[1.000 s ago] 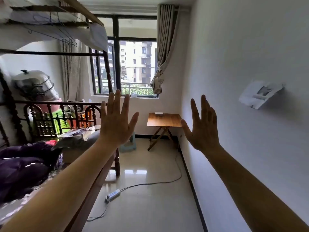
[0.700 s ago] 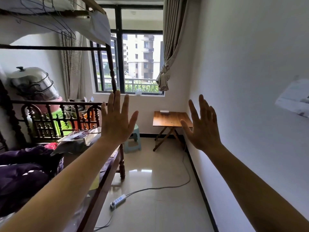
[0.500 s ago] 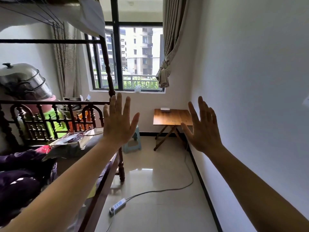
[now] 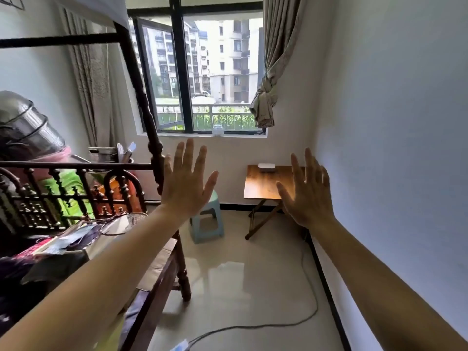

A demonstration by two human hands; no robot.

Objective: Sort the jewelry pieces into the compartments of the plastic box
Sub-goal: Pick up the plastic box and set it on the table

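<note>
Left hand (image 4: 186, 183): raised at arm's length, back toward the camera, fingers spread and pointing up, holding nothing. It stands in front of the bedpost (image 4: 155, 158) and the stool (image 4: 206, 219), hiding the stool's left part.

Right hand (image 4: 307, 193): raised likewise, fingers extended and slightly apart, thumb out to the left, holding nothing. It covers the right part of the table (image 4: 263, 183).

Box (image 4: 266, 167): small, white, flat, at the far edge of the table, near the wall under the window (image 4: 202, 72). Long axis runs left to right. Too small to tell compartments, lid or contents; whether it is the plastic box of the task cannot be told. No jewelry can be made out anywhere.

Table: wooden folding type, crossed legs, standing against the right wall; its right edge hidden behind the right hand.

Stool: pale green plastic, on the tiled floor between bed and table.

Cable (image 4: 298, 312): loops across the floor; its near end and a socket strip are cut off by the lower frame edge.

Bed (image 4: 76, 193): dark turned-wood rail, cluttered with cloth and papers, blurred; cut off at left.

Steel pot (image 4: 22, 122): behind the rail, partly out of frame.

Curtain (image 4: 268, 72): knotted, right of the window.

Writing: none readable.
</note>
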